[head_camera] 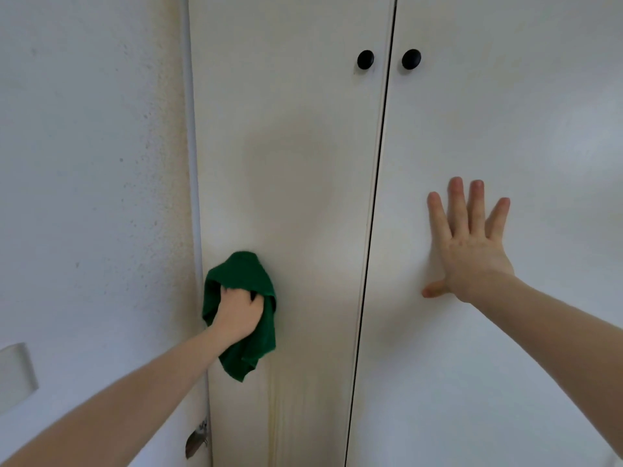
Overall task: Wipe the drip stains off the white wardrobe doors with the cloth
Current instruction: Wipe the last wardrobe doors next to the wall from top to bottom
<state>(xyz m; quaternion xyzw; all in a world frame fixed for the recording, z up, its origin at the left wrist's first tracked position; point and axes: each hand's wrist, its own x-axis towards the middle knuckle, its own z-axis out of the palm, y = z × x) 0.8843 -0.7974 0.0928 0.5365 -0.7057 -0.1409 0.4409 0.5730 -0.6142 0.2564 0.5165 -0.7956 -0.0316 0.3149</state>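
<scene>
Gripping green cloth (247,291) w/ left hand (237,313) on left door (296,163).

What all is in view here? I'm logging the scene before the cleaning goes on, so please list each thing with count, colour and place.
wardrobe doors: two, white, filling the centre and right, shut, with a dark gap between them
knobs: two, black, one on each door beside the gap, up high
drip stains: faint yellowish streaks, low on the left door below the cloth
cloth: one, green, bunched against the left door
wall: white, left of the wardrobe
plate: one, pale, on the wall at lower left
left hand: grips the cloth
right hand: fingers spread, flat on the right door
</scene>
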